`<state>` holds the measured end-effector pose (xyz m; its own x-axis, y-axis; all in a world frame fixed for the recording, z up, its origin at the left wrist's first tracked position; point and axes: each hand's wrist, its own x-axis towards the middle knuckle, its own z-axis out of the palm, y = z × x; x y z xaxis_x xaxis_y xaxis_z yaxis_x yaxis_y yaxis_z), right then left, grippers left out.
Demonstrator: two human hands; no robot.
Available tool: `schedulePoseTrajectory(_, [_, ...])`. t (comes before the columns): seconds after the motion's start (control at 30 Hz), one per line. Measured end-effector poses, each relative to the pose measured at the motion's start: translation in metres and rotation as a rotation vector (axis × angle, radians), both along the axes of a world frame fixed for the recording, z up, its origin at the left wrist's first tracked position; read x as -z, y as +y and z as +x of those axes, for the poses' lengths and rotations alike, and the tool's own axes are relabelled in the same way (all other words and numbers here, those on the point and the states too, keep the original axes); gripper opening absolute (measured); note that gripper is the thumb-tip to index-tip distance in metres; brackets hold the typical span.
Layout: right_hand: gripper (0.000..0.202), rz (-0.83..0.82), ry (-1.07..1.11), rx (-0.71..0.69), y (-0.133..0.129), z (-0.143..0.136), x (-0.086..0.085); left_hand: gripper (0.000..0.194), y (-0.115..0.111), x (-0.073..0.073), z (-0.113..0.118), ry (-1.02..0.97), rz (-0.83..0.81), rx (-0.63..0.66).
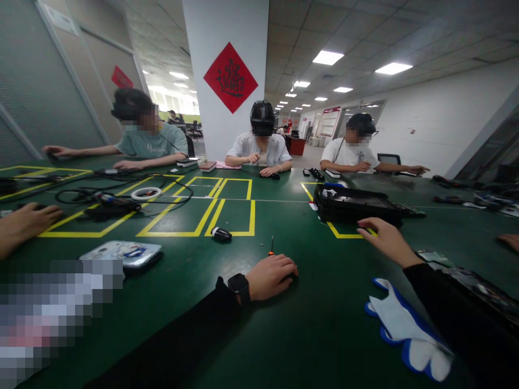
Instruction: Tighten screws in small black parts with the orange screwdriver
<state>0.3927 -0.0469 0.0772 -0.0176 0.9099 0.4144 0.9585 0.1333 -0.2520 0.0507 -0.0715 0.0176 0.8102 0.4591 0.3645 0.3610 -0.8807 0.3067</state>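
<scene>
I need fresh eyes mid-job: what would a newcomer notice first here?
Probably the red diamond-shaped sign on the white pillar ahead, above a seated person in a black headset. Next, the yellow tape outlines, mostly left of centre on the green table, and the white-and-blue glove beside the right sleeve. The left hand, near the middle, also stands out with its dark watch by an orange tool.

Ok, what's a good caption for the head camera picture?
Left hand at a screwdriver, right hand near a black casing, above a green table.
</scene>
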Motion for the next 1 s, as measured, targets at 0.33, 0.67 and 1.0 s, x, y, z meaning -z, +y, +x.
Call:
schedulePoseTrajectory(0.33, [0.019,-0.068,-0.137,-0.479,0.037,-0.236,0.040,0.020,0.002,0.010,-0.003,0.032,0.057,-0.080])
schedulePoseTrajectory(0.67, [0.008,-0.146,-0.202,-0.388,0.066,-0.249,0.062,0.020,0.004,0.012,-0.002,0.064,0.067,-0.105])
schedulePoseTrajectory(1.0, [0.005,-0.242,0.231,-0.062,0.084,-0.108,0.030,0.027,0.000,0.002,-0.005,0.010,0.009,-0.040])
